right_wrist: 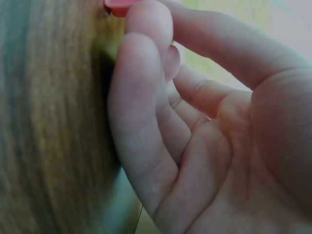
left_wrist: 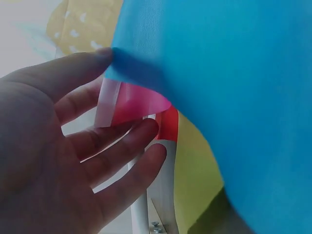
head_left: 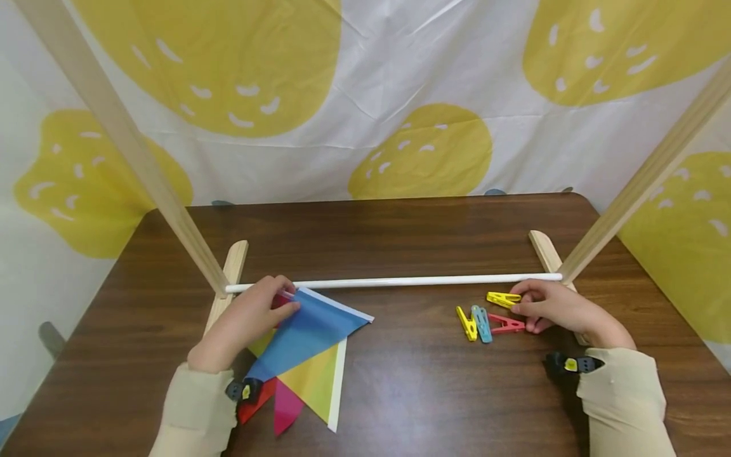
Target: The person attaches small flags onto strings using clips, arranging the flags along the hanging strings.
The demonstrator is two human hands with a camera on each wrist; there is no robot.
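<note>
My left hand (head_left: 283, 306) pinches the upper corner of a blue pennant flag (head_left: 311, 333) just below the white rod (head_left: 400, 280). In the left wrist view the left hand (left_wrist: 127, 95) has its thumb on the blue flag (left_wrist: 219, 97) and its fingers (left_wrist: 141, 130) under a pink flag (left_wrist: 139, 103). Yellow (head_left: 314, 381), pink (head_left: 285, 409) and red (head_left: 256, 406) flags lie beneath on the table. My right hand (head_left: 522, 312) rests on the table among the clothes pegs. Thumb and forefinger of the right hand (right_wrist: 153, 17) pinch the end of a red peg (head_left: 505, 325) (right_wrist: 119, 7).
A yellow peg (head_left: 502, 298), a blue peg (head_left: 481, 322) and another yellow peg (head_left: 467, 322) lie beside the red one. The rod spans two slanted wooden posts (head_left: 188, 235) (head_left: 628, 203) on wooden feet (head_left: 234, 266). A brown table (head_left: 434, 387) stands before a yellow-patterned cloth backdrop (head_left: 400, 95).
</note>
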